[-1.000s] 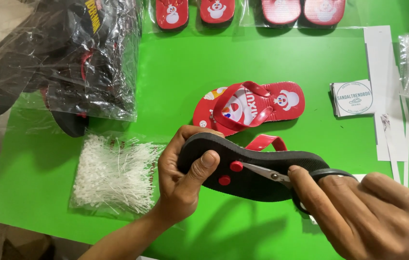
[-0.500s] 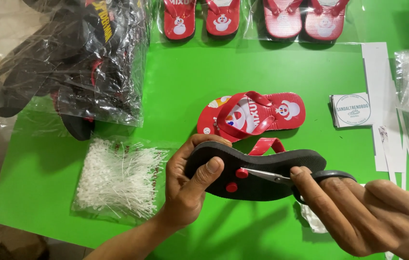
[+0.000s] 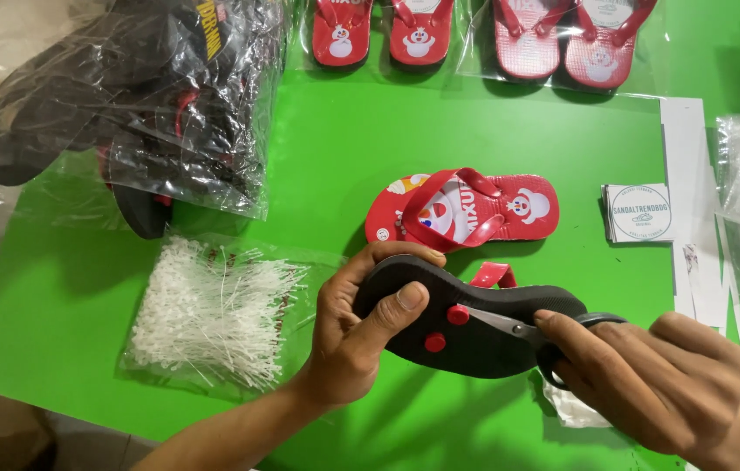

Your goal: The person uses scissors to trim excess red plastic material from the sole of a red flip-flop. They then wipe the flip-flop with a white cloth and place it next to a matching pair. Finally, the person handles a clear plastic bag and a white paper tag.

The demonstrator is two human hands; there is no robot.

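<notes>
Left hand [image 3: 361, 336] clamps the black sandal [image 3: 474, 327] sole-up, lengthwise across lower centre; right hand [image 3: 649, 384] pinches scissors [image 3: 527, 331], tips pointing left at the red plug [image 3: 458, 315].

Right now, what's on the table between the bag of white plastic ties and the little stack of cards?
In the head view, a red flip-flop lies face up between the bag of white ties and the stack of cards, with bare green table around it.

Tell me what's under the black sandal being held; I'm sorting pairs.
Under the black sandal, a red strap pokes out above its far edge, over green table. Its upper face is hidden.
</notes>
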